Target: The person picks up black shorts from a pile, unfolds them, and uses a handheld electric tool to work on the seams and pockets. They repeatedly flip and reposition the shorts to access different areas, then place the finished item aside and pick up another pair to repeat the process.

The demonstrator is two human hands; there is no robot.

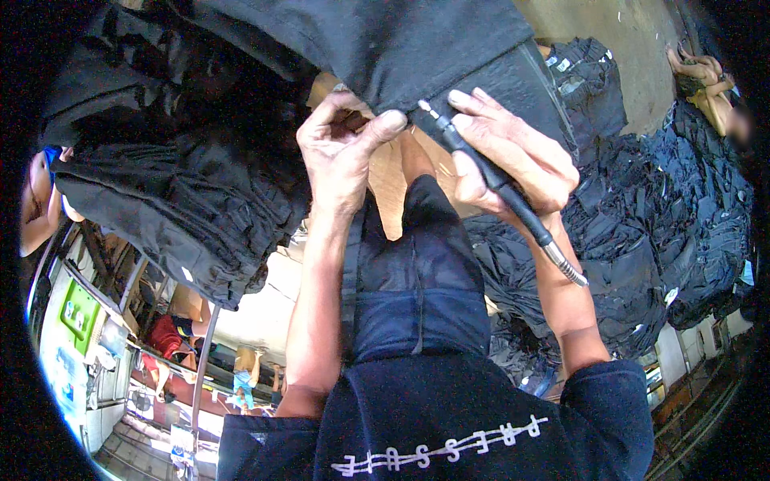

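In my closed right hand is a black pen-shaped rotary grinder, with a metal spring sleeve at its rear end. Its small pale tip points up and left, close to the edge of a dark garment spread in front of me. I cannot tell whether the tip touches the cloth. Thumb and fingers of my left hand pinch the garment's edge just left of the tip. Under the cloth, between my hands and over my lap, shows a light brown pointed board.
Dark garments are heaped at my left, and a large pile of black garments lies at my right. A person sits at the far right. Part of another person shows at the left edge. A person in red is farther off.
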